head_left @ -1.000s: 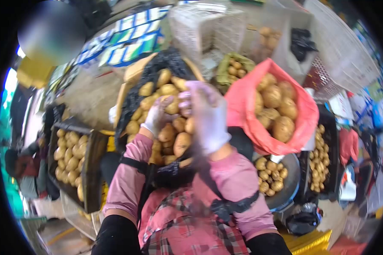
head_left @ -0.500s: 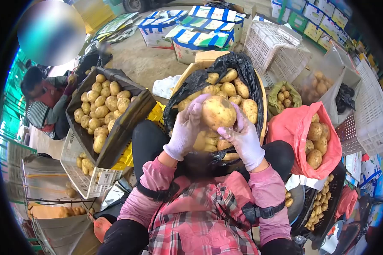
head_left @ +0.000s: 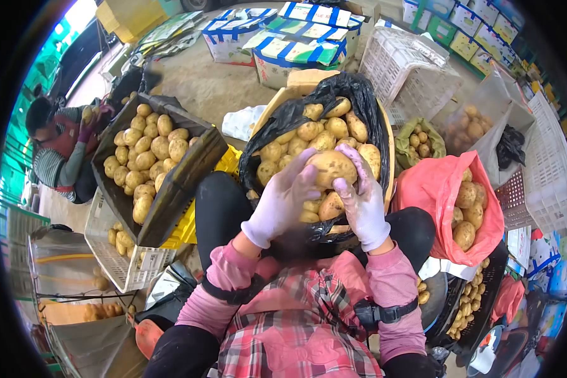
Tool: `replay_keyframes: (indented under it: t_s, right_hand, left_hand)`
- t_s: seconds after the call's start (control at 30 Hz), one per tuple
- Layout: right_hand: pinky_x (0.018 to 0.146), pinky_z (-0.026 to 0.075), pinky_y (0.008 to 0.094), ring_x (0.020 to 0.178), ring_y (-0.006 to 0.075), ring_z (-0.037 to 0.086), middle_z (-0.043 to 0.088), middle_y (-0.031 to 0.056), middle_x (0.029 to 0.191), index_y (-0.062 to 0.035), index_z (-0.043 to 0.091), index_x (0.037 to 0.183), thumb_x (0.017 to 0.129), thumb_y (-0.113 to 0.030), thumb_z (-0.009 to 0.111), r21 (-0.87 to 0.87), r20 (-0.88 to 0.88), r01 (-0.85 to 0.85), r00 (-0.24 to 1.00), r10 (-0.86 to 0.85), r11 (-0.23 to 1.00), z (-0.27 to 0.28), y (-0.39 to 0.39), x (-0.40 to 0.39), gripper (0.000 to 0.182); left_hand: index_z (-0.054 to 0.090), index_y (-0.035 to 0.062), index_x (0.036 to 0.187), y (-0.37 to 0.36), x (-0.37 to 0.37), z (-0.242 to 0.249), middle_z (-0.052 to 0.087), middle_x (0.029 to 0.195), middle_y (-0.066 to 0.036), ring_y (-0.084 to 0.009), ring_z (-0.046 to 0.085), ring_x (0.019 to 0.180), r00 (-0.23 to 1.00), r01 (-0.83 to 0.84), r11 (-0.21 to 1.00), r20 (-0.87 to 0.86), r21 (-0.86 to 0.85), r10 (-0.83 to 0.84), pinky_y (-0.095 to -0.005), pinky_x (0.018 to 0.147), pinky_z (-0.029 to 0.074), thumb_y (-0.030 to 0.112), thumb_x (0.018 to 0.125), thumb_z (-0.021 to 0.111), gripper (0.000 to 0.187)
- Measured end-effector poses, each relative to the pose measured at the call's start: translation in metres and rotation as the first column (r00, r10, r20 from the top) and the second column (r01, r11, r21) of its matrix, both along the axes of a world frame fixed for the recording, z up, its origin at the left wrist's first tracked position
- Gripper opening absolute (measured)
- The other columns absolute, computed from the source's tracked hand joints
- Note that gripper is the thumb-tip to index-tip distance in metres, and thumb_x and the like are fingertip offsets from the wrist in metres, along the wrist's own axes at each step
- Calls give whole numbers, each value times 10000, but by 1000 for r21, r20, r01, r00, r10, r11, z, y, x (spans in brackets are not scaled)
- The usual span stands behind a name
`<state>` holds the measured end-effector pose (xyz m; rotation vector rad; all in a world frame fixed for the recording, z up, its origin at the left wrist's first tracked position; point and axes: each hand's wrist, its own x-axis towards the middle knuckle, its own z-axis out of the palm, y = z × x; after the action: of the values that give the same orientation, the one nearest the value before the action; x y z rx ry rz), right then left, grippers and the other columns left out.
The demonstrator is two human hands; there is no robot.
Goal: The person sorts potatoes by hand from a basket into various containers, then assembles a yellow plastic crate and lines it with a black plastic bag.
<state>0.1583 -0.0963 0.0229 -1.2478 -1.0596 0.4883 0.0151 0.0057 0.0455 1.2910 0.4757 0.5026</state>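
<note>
A large potato (head_left: 331,169) is held above a container (head_left: 389,135) lined with a black plastic bag and filled with potatoes. My right hand (head_left: 363,201), in a whitish glove, grips it from the right, with fingers behind and thumb in front. On its left side, my left hand (head_left: 283,200) has its gloved fingers spread, close to the potato; whether they touch it is unclear. Beneath both hands lie more potatoes (head_left: 321,140) in the black bag.
A dark-lined crate (head_left: 198,173) of potatoes stands on the left, over a white basket (head_left: 116,261). A co-worker (head_left: 63,151) sits beyond it. To the right are a pink sack (head_left: 422,189) and a green sack (head_left: 404,142) with potatoes. Taped boxes (head_left: 299,57) stand ahead.
The large potato has turned and sunk slightly. My left hand's fingers have come away from its upper left side and spread. The co-worker's hands have shifted.
</note>
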Motion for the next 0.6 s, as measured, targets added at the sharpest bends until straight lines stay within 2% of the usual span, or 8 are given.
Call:
replay_keyframes:
  t_s: [0.07, 0.17, 0.3, 0.37, 0.43, 0.5, 0.57, 0.6]
  right_hand:
    - [1118, 318, 363, 1320, 218, 440, 506, 149, 1381, -1, 468, 1380, 918, -280, 695, 15, 32, -23, 999, 23, 1000, 5, 0, 2, 585]
    - [1141, 287, 353, 1339, 228, 422, 447, 142, 1437, 19, 391, 1431, 907, -270, 705, 56, -99, -61, 993, 66, 997, 5, 0, 6, 676]
    - [1139, 300, 346, 1359, 210, 391, 341, 130, 1510, 35, 252, 1498, 871, -184, 745, 97, -308, -156, 935, 179, 983, 17, -2, -7, 827]
    - [1131, 315, 344, 1360, 204, 390, 307, 131, 1533, 41, 245, 1500, 862, -158, 754, 82, -253, -137, 955, 153, 987, 15, -1, -6, 840]
    - [1125, 321, 343, 1342, 207, 414, 379, 148, 1502, 45, 341, 1463, 921, -227, 690, 51, -119, -88, 989, 94, 995, 12, -2, -3, 700]
    - [1129, 312, 343, 1336, 215, 426, 430, 152, 1474, 51, 399, 1433, 951, -268, 650, 11, -147, -95, 985, 95, 995, 11, -3, 3, 630]
    - [1138, 280, 335, 1335, 222, 428, 481, 147, 1434, 51, 439, 1407, 991, -344, 571, 4, -102, -63, 993, 63, 998, 18, -6, 1, 589]
    - [1140, 269, 333, 1338, 230, 424, 486, 154, 1416, 41, 436, 1408, 992, -370, 557, -66, 186, 43, 982, -30, 997, 21, -8, 0, 598]
  left_hand:
    - [318, 45, 1494, 9, -1, 4, 538, 1354, -105, -201, 640, 1081, 981, 94, 937, -131, -335, -145, -282, 864, 548, 418, 977, 567, 684]
    - [289, 63, 1505, 13, -7, -11, 555, 1324, -86, -204, 684, 975, 981, 137, 935, 175, -328, -83, -263, 812, 566, 415, 957, 601, 722]
    - [322, 92, 1488, 5, -5, -9, 449, 1413, -105, -239, 530, 1239, 957, 127, 949, 289, -289, -40, -359, 979, 488, 327, 909, 693, 727]
    - [292, 90, 1501, 14, -6, -25, 407, 1450, -108, -245, 481, 1290, 992, 69, 989, 94, 132, -81, -364, 1020, 459, 298, 894, 707, 765]
    - [268, 83, 1510, 11, -7, -16, 391, 1465, -112, -245, 455, 1316, 988, 76, 988, 121, 133, -93, -362, 1049, 435, 271, 881, 714, 794]
    - [249, 72, 1515, -2, -8, -1, 399, 1458, -114, -239, 452, 1316, 928, 166, 945, 368, -281, -54, -351, 1067, 416, 246, 872, 713, 812]
    - [238, 68, 1519, 0, -6, -11, 426, 1434, -92, -197, 517, 1248, 967, 56, 998, 247, -2, -54, -307, 999, 469, 417, 875, 710, 871]
    - [255, 61, 1508, 0, -8, -11, 432, 1419, -114, -221, 493, 1265, 984, 10, 988, 172, 152, -37, -335, 1045, 417, 432, 877, 701, 857]
